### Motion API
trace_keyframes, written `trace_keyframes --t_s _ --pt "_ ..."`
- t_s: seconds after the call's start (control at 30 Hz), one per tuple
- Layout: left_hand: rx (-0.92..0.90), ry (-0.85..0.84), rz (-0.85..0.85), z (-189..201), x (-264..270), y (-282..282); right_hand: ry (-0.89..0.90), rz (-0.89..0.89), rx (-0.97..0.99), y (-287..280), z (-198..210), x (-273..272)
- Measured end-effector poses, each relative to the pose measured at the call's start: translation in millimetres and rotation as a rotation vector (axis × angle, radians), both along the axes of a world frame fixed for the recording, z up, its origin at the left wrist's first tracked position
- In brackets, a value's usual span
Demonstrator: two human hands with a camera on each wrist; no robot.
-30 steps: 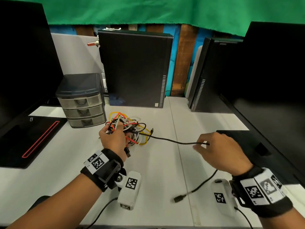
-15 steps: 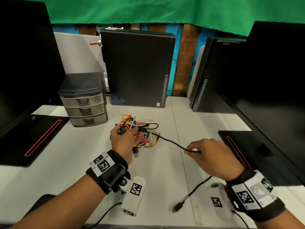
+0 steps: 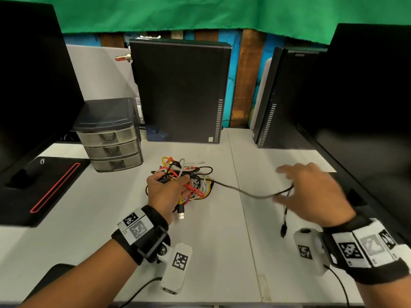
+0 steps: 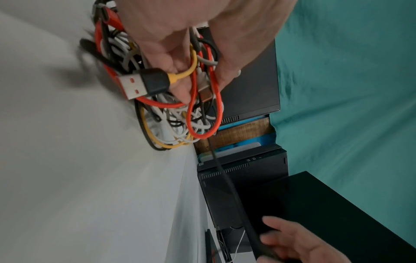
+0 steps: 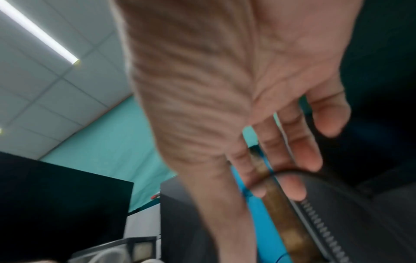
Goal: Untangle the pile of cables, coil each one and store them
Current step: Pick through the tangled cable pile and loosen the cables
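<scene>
A tangle of red, yellow, white and black cables [image 3: 189, 174] lies mid-table. My left hand [image 3: 165, 190] grips its near side, and the left wrist view shows the fingers [image 4: 178, 71] curled round several strands [image 4: 171, 115] beside a yellow cable's USB plug [image 4: 139, 85]. One black cable [image 3: 244, 193] stretches from the tangle to my right hand [image 3: 311, 192]. That hand is blurred, its fingers spread, with the cable draped over them [image 5: 292, 171]. The cable's plug [image 3: 283, 230] dangles just above the table.
A small three-drawer box [image 3: 109, 141] stands left of the tangle, its drawers closed. Two black computer cases [image 3: 180, 90] [image 3: 273, 103] stand at the back. Black monitor bases sit at the left [image 3: 44, 185] and behind my right hand. White table [image 3: 211, 252] stretches in front.
My right hand has moved right and spread its fingers, lifting the black cable's loose end off the table. My left hand keeps its hold on the tangle.
</scene>
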State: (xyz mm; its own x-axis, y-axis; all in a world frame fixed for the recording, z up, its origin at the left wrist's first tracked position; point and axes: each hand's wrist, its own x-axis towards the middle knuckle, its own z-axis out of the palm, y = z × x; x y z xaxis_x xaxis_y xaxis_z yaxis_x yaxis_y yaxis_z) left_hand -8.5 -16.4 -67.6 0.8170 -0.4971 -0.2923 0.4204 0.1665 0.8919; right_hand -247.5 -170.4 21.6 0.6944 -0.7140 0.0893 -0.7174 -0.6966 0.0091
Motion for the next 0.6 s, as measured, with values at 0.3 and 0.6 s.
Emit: trace_keyframes --t_s 0.3,0.6 --pt "0.062 0.044 -0.272 24.2 -31.7 22.8 0.038 0.236 0.450 40.1 -65.4 38.4" --pt "0.531 -0.558 -0.552 64.1 21.0 61.0 -0.399 0.220 0.989 20.8 -74.0 34.5"
